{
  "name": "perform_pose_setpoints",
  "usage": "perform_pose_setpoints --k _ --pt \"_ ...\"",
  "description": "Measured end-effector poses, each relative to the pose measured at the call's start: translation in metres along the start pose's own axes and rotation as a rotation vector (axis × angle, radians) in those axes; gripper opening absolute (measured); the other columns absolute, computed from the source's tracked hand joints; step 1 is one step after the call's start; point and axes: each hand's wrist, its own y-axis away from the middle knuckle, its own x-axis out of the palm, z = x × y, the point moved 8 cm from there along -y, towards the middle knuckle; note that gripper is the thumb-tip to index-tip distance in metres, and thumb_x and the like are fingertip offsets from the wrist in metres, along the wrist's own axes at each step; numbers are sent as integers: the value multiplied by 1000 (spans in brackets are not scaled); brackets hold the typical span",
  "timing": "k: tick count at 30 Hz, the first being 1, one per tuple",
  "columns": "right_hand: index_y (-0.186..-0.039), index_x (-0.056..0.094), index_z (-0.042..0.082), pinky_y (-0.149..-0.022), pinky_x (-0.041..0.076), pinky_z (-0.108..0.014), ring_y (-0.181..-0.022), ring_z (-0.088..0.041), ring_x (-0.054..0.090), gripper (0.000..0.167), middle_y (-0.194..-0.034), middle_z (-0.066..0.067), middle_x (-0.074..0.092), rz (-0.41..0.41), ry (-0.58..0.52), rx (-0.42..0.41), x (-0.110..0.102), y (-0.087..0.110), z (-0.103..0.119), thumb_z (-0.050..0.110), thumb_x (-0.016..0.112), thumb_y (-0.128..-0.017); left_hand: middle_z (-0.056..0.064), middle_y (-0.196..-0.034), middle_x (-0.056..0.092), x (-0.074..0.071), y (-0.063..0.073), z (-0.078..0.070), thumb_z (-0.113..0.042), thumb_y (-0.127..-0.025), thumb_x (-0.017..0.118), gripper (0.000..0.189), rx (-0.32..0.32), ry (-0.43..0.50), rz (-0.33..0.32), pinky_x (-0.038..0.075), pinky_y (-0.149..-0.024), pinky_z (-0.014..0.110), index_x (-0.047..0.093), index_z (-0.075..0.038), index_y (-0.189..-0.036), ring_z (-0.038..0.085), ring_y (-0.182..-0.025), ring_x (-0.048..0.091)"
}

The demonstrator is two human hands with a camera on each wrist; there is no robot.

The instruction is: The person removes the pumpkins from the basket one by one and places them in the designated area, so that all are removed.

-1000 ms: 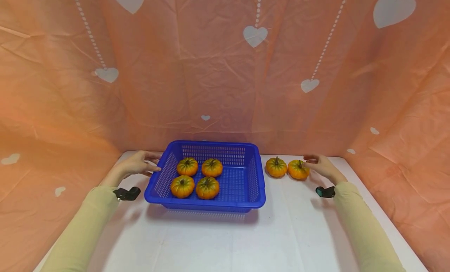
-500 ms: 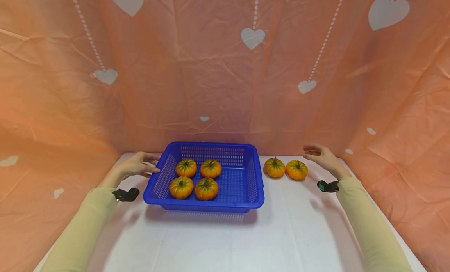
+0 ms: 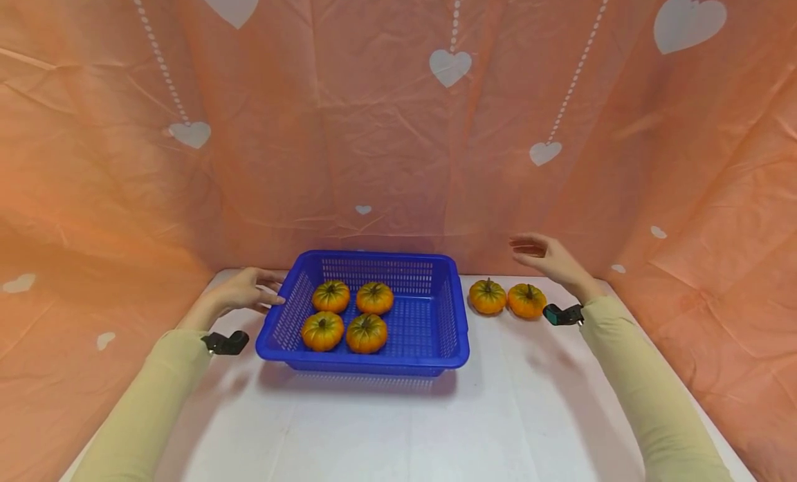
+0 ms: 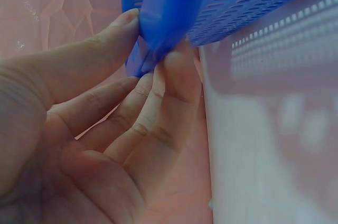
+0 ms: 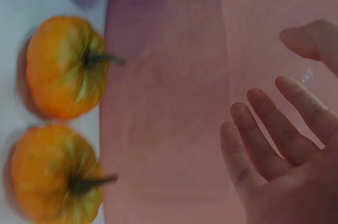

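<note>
A blue plastic basket (image 3: 367, 361) stands on the white table, with several small orange-green pumpkins (image 3: 322, 331) grouped in its left half. My left hand (image 3: 243, 293) is at the basket's left side. In the left wrist view, the thumb (image 4: 100, 49) lies against one face of the blue rim and the fingers (image 4: 171, 92) against the other, pinching it. Right of the basket, two more pumpkins sit side by side, a nearer-to-basket pumpkin (image 3: 488, 297) and an outer pumpkin (image 3: 527, 301). Above and behind them hovers my right hand (image 3: 554, 261), its fingers relaxed and holding nothing.
An orange cloth (image 3: 398, 157) printed with white hearts rises behind the table and along both sides. The white tabletop (image 3: 398, 433) extends in front of the basket. A small black device (image 3: 563, 314) is strapped on each wrist.
My right hand has lifted away from the outer pumpkin, then moved up and to the left over the pair. My left hand and the basket have stayed in place.
</note>
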Motion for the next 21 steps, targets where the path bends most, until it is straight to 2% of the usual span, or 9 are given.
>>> perform_pose_setpoints --k 3,11,18,21 --pt "-141 42 0 -101 40 -51 -124 -36 46 53 -140 -22 45 11 -11 -26 7 -7 10 19 61 -95 26 -110 60 0 0 0 -6 -87 69 53 -6 3 -1 57 -74 45 46 15 -130 27 -84 67" --pt "-138 44 -4 -101 41 -48 -124 -39 46 49 -136 -25 47 62 -49 -115 31 -23 38 11 62 -94 26 -108 61 0 0 -2 -3 -87 68 53 0 14 7 57 -72 42 45 17 -129 27 -83 67" --pt "-139 43 -3 -102 39 -51 -125 -42 44 50 -137 -26 46 99 -76 -145 49 -35 48 6 61 -93 26 -109 60 1 0 -1 -4 -87 68 53 -4 13 5 57 -73 42 45 17 -130 27 -84 67" --pt "-139 44 -3 -102 40 -50 -124 -39 46 51 -136 -26 47 104 -74 -156 56 -40 53 7 62 -93 26 -109 60 1 0 -1 -4 -87 68 53 -3 19 7 57 -72 42 45 17 -130 28 -84 67"
